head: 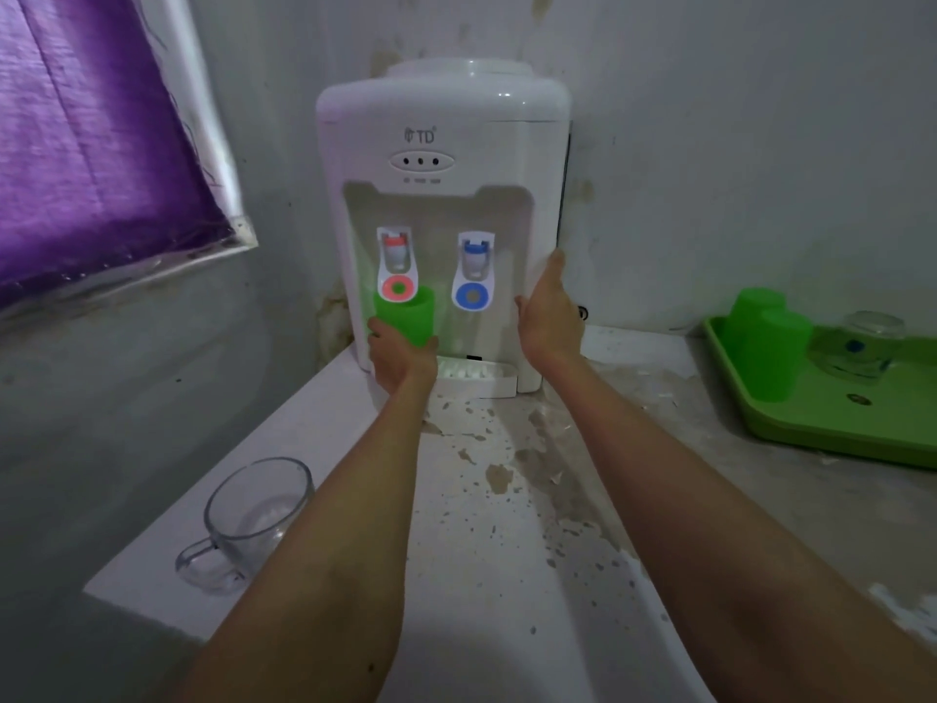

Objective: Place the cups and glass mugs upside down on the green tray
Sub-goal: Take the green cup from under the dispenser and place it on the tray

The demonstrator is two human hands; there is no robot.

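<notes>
My left hand (400,360) grips a green plastic cup (408,317) from below, held upright under the red tap of a white water dispenser (441,144). Beside the dispenser's right side my right hand (550,317) is raised with fingers apart, holding nothing. A clear glass mug (253,515) stands upright near the counter's left edge, handle toward me. At the far right lies the green tray (831,423); on it stand two green cups (765,337) upside down and one glass mug (862,347), also inverted.
The counter (507,499) is white with patches of peeled paint. A purple curtain (86,134) covers a window on the left wall. The dispenser's drip tray (476,375) juts out below the taps. A blue tap (474,276) sits right of the red one.
</notes>
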